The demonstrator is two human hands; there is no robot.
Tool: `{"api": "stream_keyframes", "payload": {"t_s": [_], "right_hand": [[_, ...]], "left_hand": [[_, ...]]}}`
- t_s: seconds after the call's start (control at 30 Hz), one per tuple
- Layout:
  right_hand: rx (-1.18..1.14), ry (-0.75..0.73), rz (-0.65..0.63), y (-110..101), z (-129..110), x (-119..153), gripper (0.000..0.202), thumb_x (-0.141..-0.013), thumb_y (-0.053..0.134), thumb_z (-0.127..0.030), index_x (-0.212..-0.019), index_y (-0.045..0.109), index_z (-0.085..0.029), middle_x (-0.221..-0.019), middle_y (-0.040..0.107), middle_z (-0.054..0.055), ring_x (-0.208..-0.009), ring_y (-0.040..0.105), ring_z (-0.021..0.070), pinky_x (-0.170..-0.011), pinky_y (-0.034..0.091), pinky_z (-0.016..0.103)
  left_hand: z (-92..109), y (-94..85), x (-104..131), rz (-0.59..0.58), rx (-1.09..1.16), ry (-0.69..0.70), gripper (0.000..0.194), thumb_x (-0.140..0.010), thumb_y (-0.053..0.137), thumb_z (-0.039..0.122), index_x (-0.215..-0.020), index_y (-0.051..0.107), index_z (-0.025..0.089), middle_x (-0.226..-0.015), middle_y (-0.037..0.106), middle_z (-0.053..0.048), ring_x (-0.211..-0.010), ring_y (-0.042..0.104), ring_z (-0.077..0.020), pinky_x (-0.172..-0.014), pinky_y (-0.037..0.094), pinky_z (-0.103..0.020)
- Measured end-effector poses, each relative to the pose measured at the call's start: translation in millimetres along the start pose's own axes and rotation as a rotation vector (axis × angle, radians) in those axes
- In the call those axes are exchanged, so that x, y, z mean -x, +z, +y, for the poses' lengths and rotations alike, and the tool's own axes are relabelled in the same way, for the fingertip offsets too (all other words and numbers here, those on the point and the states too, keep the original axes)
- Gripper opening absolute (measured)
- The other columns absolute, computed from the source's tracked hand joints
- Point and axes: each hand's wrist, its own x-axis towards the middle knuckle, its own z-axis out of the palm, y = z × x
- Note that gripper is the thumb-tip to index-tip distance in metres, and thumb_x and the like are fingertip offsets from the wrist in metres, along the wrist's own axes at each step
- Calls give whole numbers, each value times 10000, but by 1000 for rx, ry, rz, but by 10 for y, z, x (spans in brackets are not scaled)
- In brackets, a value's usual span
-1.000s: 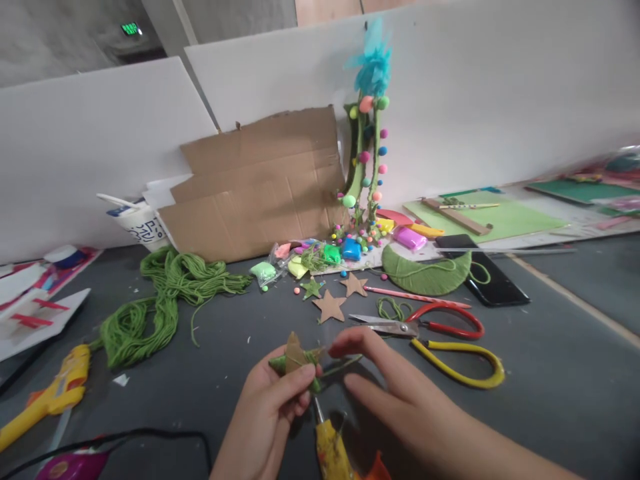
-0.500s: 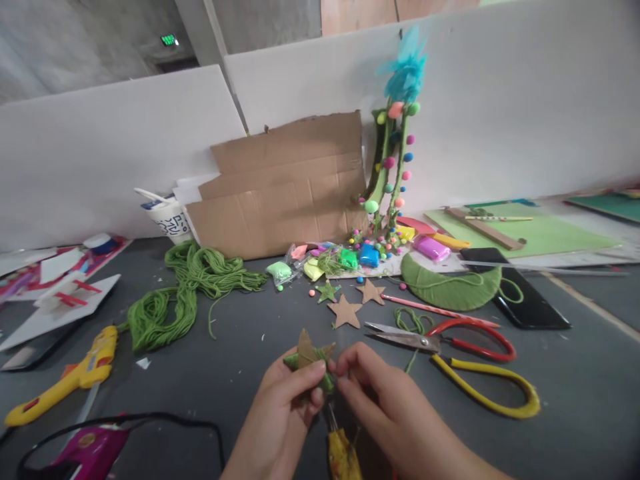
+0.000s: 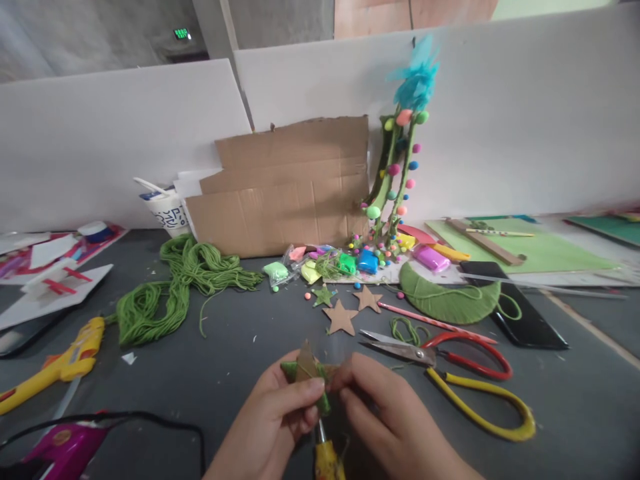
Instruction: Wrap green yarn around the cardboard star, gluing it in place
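Note:
My left hand (image 3: 280, 403) is closed on a cardboard star (image 3: 306, 367) partly wrapped in green yarn, thumb on its face. My right hand (image 3: 377, 407) is pinched at the star's right point, apparently on the green yarn; the fingertips hide most of the strand. Below the star lies a tool with a metal shaft and a yellow handle (image 3: 327, 461), partly hidden by my hands. Beyond my hands are two bare cardboard stars (image 3: 341, 318) and a small green-wrapped star (image 3: 324, 295). Scissors (image 3: 420, 355) with red and yellow handles lie to the right.
Green yarn skeins (image 3: 155, 313), a yellow glue gun (image 3: 75, 360) and a magenta tool (image 3: 67, 448) with a black cable lie left. Behind stand folded cardboard (image 3: 280, 213) and a pom-pom-trimmed tower (image 3: 387, 180). A green crescent (image 3: 445, 300) overlaps a black phone (image 3: 535, 320) at right.
The view has shifted slightly. The star has turned a little in my left hand, and my right fingers have moved in against its right point.

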Motion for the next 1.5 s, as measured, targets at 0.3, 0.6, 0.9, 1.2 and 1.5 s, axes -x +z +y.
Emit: {"api": "stream_keyframes", "payload": {"t_s": [0.3,0.6,0.9,1.2,1.5], "right_hand": [[-326,295,-106,-23,25,-44,98,-766,508,-225,-733,588,-179,-562,454,-59,-513,392,95,-498,307,197],[-78,249,-140,-209,-1,-118,118,-787,521,-176,-736,628,-183,-614,547,-34,-576,486,116,-550,370,217],[309,40,-263,-430,-161,-81,143,-871,513,-176,-764,600,-212,-704,617,-47,-619,521,100,-538,332,192],[452,70,-185,-333,-182,-25,150,-894,478,-215,-747,506,-214,-681,586,-38,-579,491,112,-510,290,216],[461,157,-113,-232,-199,3,149,-850,481,-192,-721,552,-211,-645,609,-13,-550,518,131,-498,327,219]], "left_hand": [[21,41,39,-31,-30,11,156,-557,787,182,-636,662,132,-572,530,30,-480,367,-50,-471,283,-179],[46,25,47,-120,-209,-35,105,-590,708,172,-668,650,133,-541,468,41,-459,349,-64,-454,261,-202],[-5,11,60,-230,-489,-85,153,-597,691,223,-679,585,150,-560,465,41,-494,358,-97,-490,264,-242],[-28,-15,6,-119,-659,81,124,-644,651,223,-613,537,187,-548,410,67,-536,352,-127,-527,274,-254],[-56,23,18,52,-721,211,127,-609,654,148,-557,549,197,-528,447,63,-547,399,-143,-530,296,-243]]}}
